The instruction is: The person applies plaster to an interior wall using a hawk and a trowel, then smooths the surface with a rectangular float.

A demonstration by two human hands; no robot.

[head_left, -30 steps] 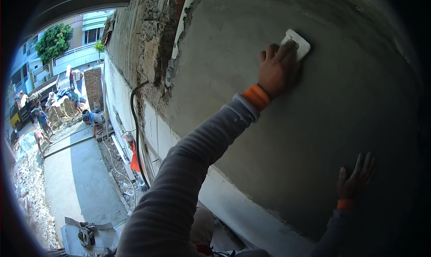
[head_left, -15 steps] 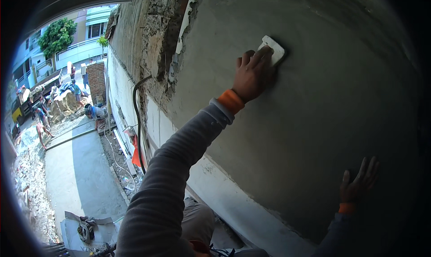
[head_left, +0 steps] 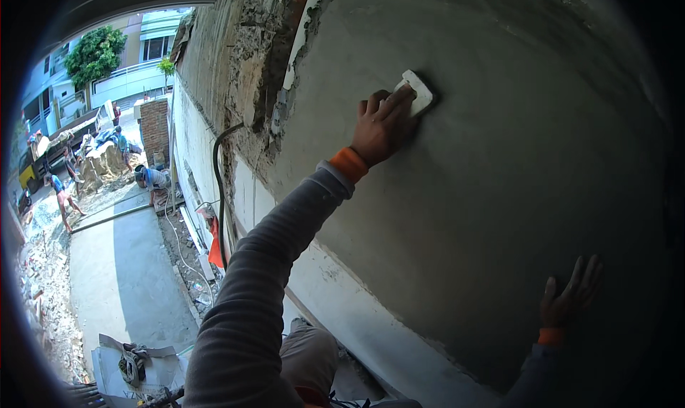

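Note:
My left hand [head_left: 385,128] is closed on a small white float [head_left: 417,94] with rounded corners, whose face lies against the grey plastered wall [head_left: 464,172]. The fingers cover part of the float, so its grip cannot be made out. Lower on the right, in shade, my right hand [head_left: 569,294] lies against the same plaster with its fingers stretched out and nothing in it. Both wrists show orange cuffs under grey sleeves.
Rough broken masonry [head_left: 250,58] and a dark hose [head_left: 217,187] border the plaster on the left. Below is a concrete strip [head_left: 93,279] with a long straightedge [head_left: 110,219] across it and several people around. A paper bag [head_left: 160,372] lies bottom left.
My left hand has slid the float a little left and down across the plaster. My right hand stays in about the same place. Among the distant people, one by the straightedge has straightened up somewhat.

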